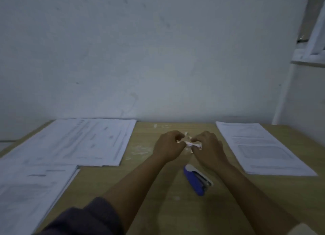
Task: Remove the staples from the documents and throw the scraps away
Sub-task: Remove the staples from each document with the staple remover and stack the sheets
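Scraps (190,144) of crumpled white paper sit between my two hands in the head view, above the middle of the wooden tabletop (158,199). They form a small, twisted wad with ragged ends. Its long axis runs left to right, from one set of fingertips to the other. My left hand (167,146) has its fingers curled in and pinches the left end. My right hand (209,146) is curled the same way and pinches the right end. A few pale flecks lie on the wood just beyond and beneath the hands.

Just beside my right forearm a blue stapler (196,180) lies on the tabletop, apart from both hands. Its long axis runs diagonally, the pale rounded end farther from me and the other end pointing towards me and to the right, with the metal part showing along its right side.

One stack of printed documents (263,146) lies flat to the right of my hands. A second stack (79,141) lies to the left by the wall (158,50), and a third stack (26,187) lies nearer me at the left edge. The print is too blurred to read. My left arm wears a dark sleeve (84,217).
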